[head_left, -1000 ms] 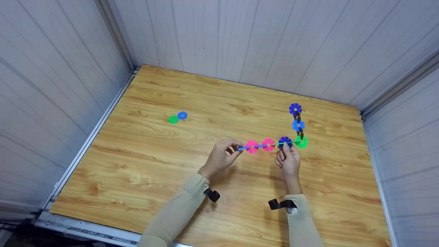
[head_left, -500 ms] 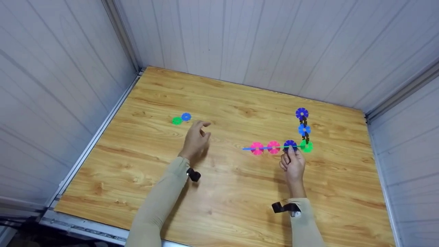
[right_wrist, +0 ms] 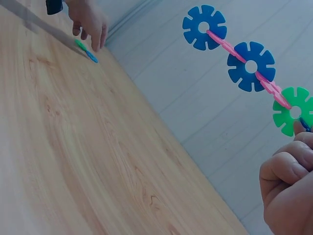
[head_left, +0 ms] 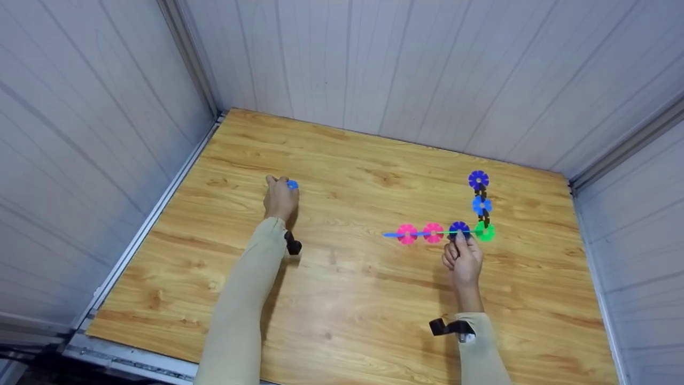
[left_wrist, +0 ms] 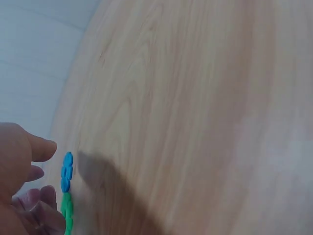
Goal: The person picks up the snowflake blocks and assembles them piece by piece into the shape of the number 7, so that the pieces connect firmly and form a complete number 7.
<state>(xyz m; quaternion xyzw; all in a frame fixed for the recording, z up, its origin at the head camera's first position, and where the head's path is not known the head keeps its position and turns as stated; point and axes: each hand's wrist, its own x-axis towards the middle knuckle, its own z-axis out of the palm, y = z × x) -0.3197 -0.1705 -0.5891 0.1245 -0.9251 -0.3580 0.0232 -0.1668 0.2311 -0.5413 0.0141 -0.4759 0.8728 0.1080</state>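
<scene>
My right hand [head_left: 464,262] pinches a dark blue snowflake disc [head_left: 459,226] in a chain of notched plastic snowflake discs. Leftward, the chain holds two pink discs [head_left: 407,234] with blue and green discs seen edge-on. At its right is a green disc [head_left: 485,232], and a branch runs away from it through dark edge-on discs and a light blue disc [head_left: 482,205] to another dark blue disc [head_left: 479,179]. My left hand [head_left: 280,199] is over a loose blue disc [left_wrist: 67,171] and green disc [left_wrist: 67,210], thumb and fingers apart; contact is unclear.
The loose pair lies on the wood-grain table [head_left: 342,299], toward its left side. Pale panel walls [head_left: 363,64] stand behind and at both sides. A black wrist camera [head_left: 293,244] sits on the left sleeve, with another [head_left: 438,326] on the right.
My left hand has let go of the chain's left end and moved left to the loose green and blue discs, now covering the green one. The right hand keeps its pinch on the chain.
</scene>
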